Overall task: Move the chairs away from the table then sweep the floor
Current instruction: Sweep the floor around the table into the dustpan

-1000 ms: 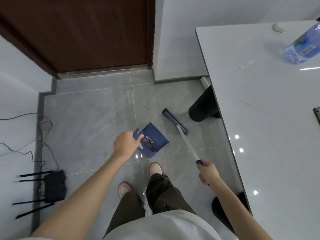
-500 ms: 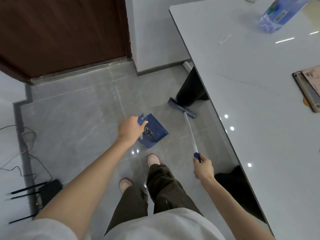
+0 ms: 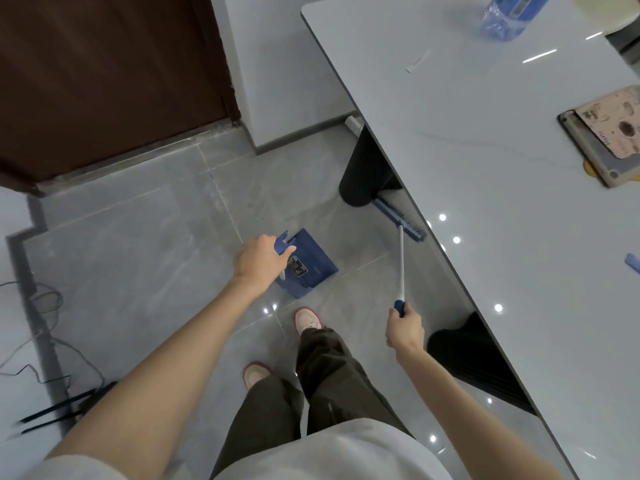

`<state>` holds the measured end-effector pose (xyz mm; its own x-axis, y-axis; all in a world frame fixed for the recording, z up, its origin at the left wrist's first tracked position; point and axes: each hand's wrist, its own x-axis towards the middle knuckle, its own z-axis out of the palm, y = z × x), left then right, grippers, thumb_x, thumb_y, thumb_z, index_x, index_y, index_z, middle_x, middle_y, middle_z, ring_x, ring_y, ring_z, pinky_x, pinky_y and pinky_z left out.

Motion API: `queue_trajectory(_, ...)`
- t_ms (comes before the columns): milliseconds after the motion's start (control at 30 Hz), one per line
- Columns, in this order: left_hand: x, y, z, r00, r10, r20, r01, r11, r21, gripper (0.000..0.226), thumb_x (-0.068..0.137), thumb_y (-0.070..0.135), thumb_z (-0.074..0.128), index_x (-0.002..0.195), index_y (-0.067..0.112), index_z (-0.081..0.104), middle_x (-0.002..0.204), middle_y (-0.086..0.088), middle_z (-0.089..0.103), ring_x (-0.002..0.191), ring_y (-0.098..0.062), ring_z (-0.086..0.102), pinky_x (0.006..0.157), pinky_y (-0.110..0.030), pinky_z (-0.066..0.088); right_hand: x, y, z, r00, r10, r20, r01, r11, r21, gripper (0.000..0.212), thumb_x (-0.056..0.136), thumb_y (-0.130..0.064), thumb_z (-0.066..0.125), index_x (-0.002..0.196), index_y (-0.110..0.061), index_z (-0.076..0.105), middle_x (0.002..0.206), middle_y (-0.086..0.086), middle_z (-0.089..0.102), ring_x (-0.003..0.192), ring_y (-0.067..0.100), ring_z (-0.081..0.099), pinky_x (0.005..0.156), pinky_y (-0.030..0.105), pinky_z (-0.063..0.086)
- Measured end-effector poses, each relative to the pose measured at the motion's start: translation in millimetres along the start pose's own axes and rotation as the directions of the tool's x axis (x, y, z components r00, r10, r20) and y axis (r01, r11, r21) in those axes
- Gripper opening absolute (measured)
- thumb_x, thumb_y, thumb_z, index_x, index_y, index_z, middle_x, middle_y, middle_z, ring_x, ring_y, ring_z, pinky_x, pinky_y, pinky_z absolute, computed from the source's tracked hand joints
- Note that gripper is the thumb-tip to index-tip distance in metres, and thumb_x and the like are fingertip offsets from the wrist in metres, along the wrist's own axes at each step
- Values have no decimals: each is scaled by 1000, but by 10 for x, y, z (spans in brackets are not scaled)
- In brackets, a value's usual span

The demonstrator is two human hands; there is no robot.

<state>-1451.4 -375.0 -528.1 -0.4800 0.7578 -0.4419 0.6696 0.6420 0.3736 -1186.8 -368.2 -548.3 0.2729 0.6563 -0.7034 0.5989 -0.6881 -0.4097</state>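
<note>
Broom handle (image 3: 401, 271) within right fingers (image 3: 411, 317) (dustpan (image 3: 313, 270): left fingers (image 3: 272, 243))

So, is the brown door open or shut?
Shut: the door fills its frame down to the threshold, and no gap shows at its right edge.

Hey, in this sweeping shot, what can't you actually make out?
Head view:
- Broom head: ends hidden by the black table leg and the table edge.
- Dustpan handle: mostly covered by the left hand; its label is too small to read.
- Bottle: top cut off by the upper edge.
- Router: blurred, partly behind the left arm.
- Chairs: none in frame.
- Dust on the floor: too fine to see.
</note>
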Motion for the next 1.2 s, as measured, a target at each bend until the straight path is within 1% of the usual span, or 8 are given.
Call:
queue_trajectory(100,-67,32,64,1000,4,-11,-3,1000,22,41,91,43,55,89,4,65,93,-18,68,88,-37,62,61,-30,37,370,-184,-80,999,25,-36,-27,998,-64,33,100,-21,38,126,-6,51,102,16,61,75,28,55,61,31,45)
queue_trajectory(200,-74,35,93,1000,10,-29,-9,999,36,41,92,43,54,88,4,65,92,-17,68,87,-36,63,60,-29,36,749,-354,-163,996,86,-24,-88,989,-121,36,100,-21,38,129,-5,52,112,20,64,60,25,52,46,27,41)
queue_trajectory(333,-94,-1,82,999,15,-48,-13,999,43,41,91,43,55,91,4,66,92,-15,68,87,-34,63,60,-30,35,873,-358,-182,986,165,26,-155,962,-223,33,100,-17,40,122,4,53,81,16,53,47,20,44,30,18,33)
queue_trajectory(633,-203,-76,85,997,-50,-59,47,997,-62,38,91,41,54,91,5,65,96,-18,68,90,-38,62,65,-31,39,-325,-13,-106,924,160,346,52,846,-531,33,101,-13,31,126,0,49,61,8,51,44,18,45,39,21,35)
queue_trajectory(733,-221,-76,72,998,-27,-65,22,997,-75,38,92,40,53,94,4,66,98,-20,68,93,-39,61,64,-31,37,-522,-34,-286,912,145,384,35,905,-425,35,102,-27,38,120,-2,55,56,7,49,39,15,38,37,18,29)
queue_trajectory(900,-356,-207,53,995,-75,-71,62,985,-159,38,90,40,56,92,3,66,97,-19,68,93,-39,62,67,-31,41,-837,-139,-715,906,121,407,-108,993,-55,11,100,-15,44,103,-11,54,61,9,40,29,7,25,28,13,21)
queue_trajectory(1133,-671,-494,51,994,-62,-89,55,996,-76,41,89,45,55,82,5,63,86,-16,67,84,-38,61,62,-30,38,-774,-51,-536,926,-57,372,137,972,-191,31,100,-20,42,119,-1,59,61,9,40,42,15,27,31,15,21)
queue_trajectory(1200,-740,-598,39,989,-105,-104,96,992,-85,42,89,46,54,80,6,62,84,-15,66,84,-37,62,62,-30,37,-569,-110,-348,922,-107,372,229,926,-300,31,101,-23,42,105,0,62,58,8,44,42,18,33,36,18,27)
